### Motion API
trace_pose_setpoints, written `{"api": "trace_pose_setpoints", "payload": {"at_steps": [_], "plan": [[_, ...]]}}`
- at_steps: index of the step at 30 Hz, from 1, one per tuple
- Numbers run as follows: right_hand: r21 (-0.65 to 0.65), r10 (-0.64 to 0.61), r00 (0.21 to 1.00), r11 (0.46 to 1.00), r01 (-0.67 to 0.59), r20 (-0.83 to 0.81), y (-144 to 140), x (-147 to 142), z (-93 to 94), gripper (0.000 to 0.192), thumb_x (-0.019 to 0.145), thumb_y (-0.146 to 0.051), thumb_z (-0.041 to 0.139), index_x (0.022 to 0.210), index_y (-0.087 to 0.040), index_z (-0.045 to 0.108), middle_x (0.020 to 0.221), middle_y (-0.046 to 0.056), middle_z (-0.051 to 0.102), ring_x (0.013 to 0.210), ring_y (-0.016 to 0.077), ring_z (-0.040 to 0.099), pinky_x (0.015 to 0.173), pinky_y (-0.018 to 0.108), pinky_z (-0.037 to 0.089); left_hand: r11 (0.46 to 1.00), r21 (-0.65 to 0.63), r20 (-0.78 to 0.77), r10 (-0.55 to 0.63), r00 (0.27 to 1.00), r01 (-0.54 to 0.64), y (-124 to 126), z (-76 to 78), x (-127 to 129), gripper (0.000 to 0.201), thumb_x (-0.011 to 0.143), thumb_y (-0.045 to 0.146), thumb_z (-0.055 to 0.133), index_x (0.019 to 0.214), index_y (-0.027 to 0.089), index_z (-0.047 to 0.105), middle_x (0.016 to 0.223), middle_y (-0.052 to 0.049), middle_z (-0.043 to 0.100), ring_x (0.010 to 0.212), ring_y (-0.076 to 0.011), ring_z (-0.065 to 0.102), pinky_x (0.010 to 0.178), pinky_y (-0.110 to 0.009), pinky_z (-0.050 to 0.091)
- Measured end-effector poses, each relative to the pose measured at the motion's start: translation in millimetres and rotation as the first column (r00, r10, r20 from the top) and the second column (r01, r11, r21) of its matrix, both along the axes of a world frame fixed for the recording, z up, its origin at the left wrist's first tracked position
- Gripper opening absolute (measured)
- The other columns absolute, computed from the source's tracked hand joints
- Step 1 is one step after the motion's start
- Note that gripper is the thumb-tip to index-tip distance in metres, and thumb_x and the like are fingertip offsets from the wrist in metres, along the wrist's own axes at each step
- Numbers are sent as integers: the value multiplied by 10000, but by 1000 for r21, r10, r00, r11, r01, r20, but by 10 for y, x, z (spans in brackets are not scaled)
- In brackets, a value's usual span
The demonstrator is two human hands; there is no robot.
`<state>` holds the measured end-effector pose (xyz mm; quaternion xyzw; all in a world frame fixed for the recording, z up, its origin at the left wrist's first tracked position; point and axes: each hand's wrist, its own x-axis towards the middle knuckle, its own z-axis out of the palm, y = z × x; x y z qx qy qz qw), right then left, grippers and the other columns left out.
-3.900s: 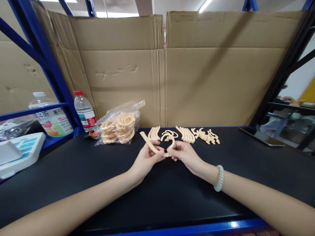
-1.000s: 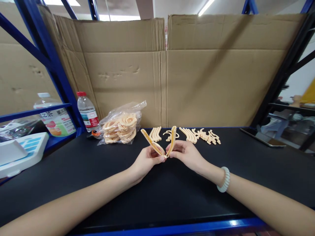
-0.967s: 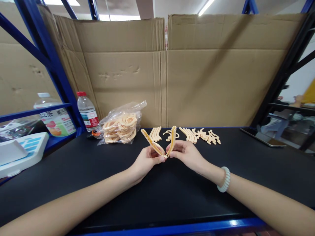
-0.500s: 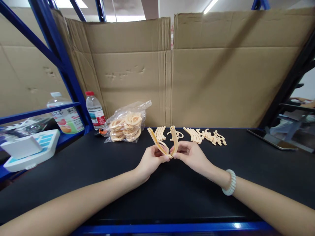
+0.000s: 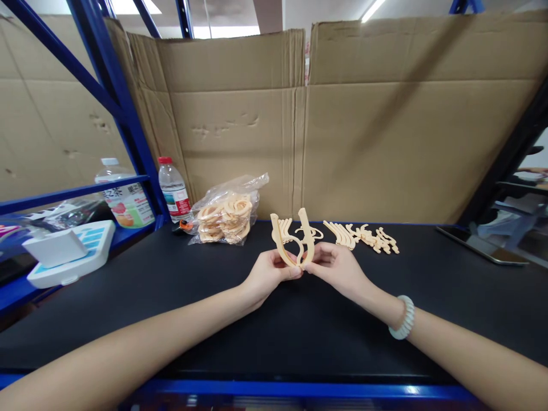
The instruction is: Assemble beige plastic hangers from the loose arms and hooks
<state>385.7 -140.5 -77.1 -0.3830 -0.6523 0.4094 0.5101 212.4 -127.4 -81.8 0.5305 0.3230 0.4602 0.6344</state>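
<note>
Between my two hands is a beige plastic folding clothes hanger [image 5: 309, 245], its two curved arms pointing up in a U with a thin curved piece between them. My left hand [image 5: 266, 278] pinches the bottom of the left arm. At the lower joint, my right hand [image 5: 341, 269] grips the right arm between thumb and fingers. Behind the hanger lie several matching curved arms [image 5: 340, 235], some loose hooks [image 5: 315, 233] and a heap of small beige pieces [image 5: 377, 239]. The fingers partly hide the joint.
A clear bag of beige parts [image 5: 226, 217] stands at the back left, beside a red-capped water bottle [image 5: 174, 194]. A white-and-blue case [image 5: 72, 254] lies far left. A flat tablet-like device [image 5: 482, 245] rests at the right. Cardboard [image 5: 385, 142] walls off the back.
The hanger has turned slightly, so its arms now stand more upright and show a wider face. Both hands keep their hold. The whole view has shifted a little.
</note>
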Motion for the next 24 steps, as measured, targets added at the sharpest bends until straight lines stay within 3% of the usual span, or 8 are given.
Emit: {"api": "trace_pose_setpoints", "payload": {"at_steps": [7, 10, 13, 16, 18, 21, 24], "plan": [[-19, 94, 990, 996, -92, 101, 68, 120, 125, 270, 649, -333, 771, 809, -161, 639, 863, 44, 689, 800, 190, 660, 803, 367, 534, 999, -3, -6, -50, 999, 50, -13, 42, -1, 310, 565, 211, 858, 761, 111, 640, 760, -16, 665, 705, -116, 621, 749, -278, 516], [-36, 111, 984, 994, -107, 138, 144, 390, 300, 320, 634, -332, 788, 875, -168, 654, 872, 34, 678, 807, 174, 640, 806, 354, 513, 998, -49, -20, -30, 999, 29, -26, 84, -6, 308, 572, 218, 860, 741, 109, 627, 749, -9, 637, 707, -105, 614, 746, -263, 522], [-36, 147, 963, 989, -143, 226, 216, 727, 477, 277, 661, -361, 773, 808, -162, 648, 741, 10, 648, 693, 143, 608, 695, 300, 492, 995, -101, -14, -10, 1000, 8, -33, 118, -9, 314, 561, 206, 867, 726, 108, 618, 748, 0, 622, 707, -95, 612, 744, -246, 532], [-59, 213, 836, 975, -212, 505, 239, 950, 595, 264, 671, -364, 757, 806, -152, 677, 734, 24, 660, 687, 149, 605, 653, 279, 469, 994, -109, -26, -27, 999, 25, -35, 139, -11, 269, 608, 194, 845, 738, 104, 627, 769, -6, 626, 702, -84, 611, 739, -227, 539], [-52, 189, 728, 977, -207, 659, 233, 1004, 628, 228, 672, -355, 740, 765, -154, 684, 710, 22, 665, 676, 153, 607, 633, 270, 462, 993, -118, -23, -34, 999, 31, -32, 149, -16, 231, 643, 174, 823, 761, 101, 639, 784, -19, 641, 706, -87, 618, 739, -221, 543], [-75, 179, 620, 979, -191, 764, 233, 1030, 623, 173, 681, -331, 709, 718, -165, 674, 670, 8, 667, 640, 149, 609, 600, 256, 455, 986, -165, 1, 5, 1000, -4, -6, 164, -41, 174, 671, 107, 789, 770, 98, 646, 750, -30, 652, 688, -94, 630, 728, -210, 548], [-104, 186, 571, 979, -174, 800, 266, 1093, 592, 129, 676, -287, 693, 713, -165, 676, 652, 4, 667, 627, 150, 606, 582, 249, 444, 973, -219, 18, 83, 996, -77, 61, 181, -101, 135, 681, 30, 748, 748, 99, 652, 740, -36, 657, 695, -95, 639, 731, -192, 547]]}}
